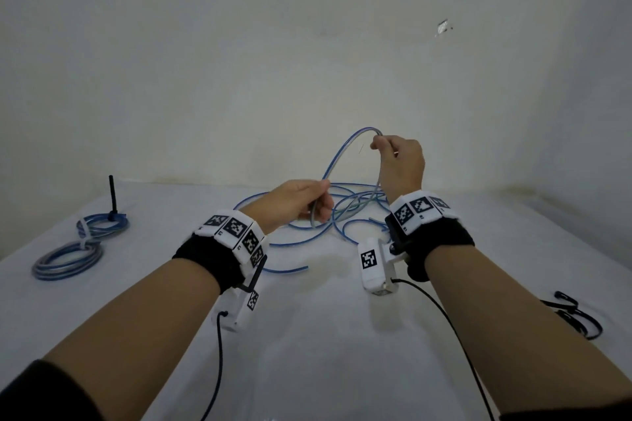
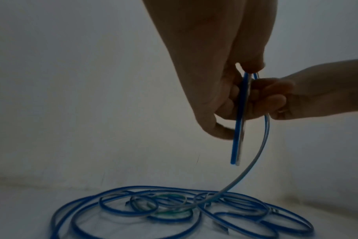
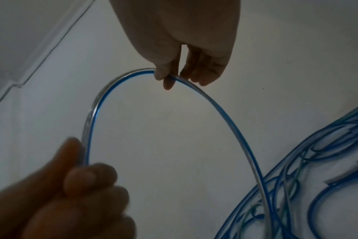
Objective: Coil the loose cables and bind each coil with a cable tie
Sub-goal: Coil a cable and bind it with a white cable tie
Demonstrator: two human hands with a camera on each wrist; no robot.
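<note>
Both hands are raised at mid-frame in the head view, each clamped on one blue-and-clear cable (image 1: 345,149): the left hand (image 1: 301,202) grips it near its cut end, which pokes out below the fingers, and the right hand (image 1: 400,161), higher and further right, pinches the top of the arch between thumb and fingertips. From there the cable drops into the loose tangle (image 1: 328,215) on the white table (image 1: 307,352) behind the wrists. Two tied coils (image 1: 85,243) lie at the left edge beside a black upright post (image 1: 111,193).

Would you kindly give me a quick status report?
Left hand grips cable end. Right hand pinches blue cable, arch raised. Loose tangle beneath; two coils tied.
</note>
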